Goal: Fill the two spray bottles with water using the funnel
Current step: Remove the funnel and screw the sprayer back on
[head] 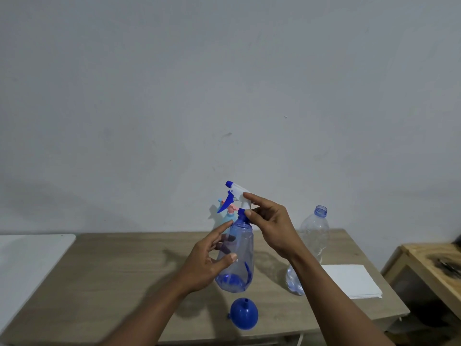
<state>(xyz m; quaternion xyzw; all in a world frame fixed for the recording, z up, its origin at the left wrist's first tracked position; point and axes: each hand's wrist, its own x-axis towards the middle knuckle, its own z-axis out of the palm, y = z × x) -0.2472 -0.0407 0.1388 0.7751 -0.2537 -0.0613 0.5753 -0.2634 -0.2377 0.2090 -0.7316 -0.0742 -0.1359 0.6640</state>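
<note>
The right hand (272,228) pinches the neck of the spray head (235,192) between thumb and forefinger. The left hand (203,267) wraps its fingers and thumb round the body of the blue spray bottle (240,248), held upright above the table (119,270). In front of this bottle the funnel (244,314) lies spout up. Behind it stands the second spray bottle (228,216), and to its right an uncapped clear bottle (314,233) and white paper (349,280).

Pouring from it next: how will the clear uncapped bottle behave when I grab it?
The clear bottle looks thin and crinkled, so it will probably buckle under a firm squeeze. Its neck is uncapped, so any contents could slop out. Tall and narrow, it may tip if nudged.
</note>
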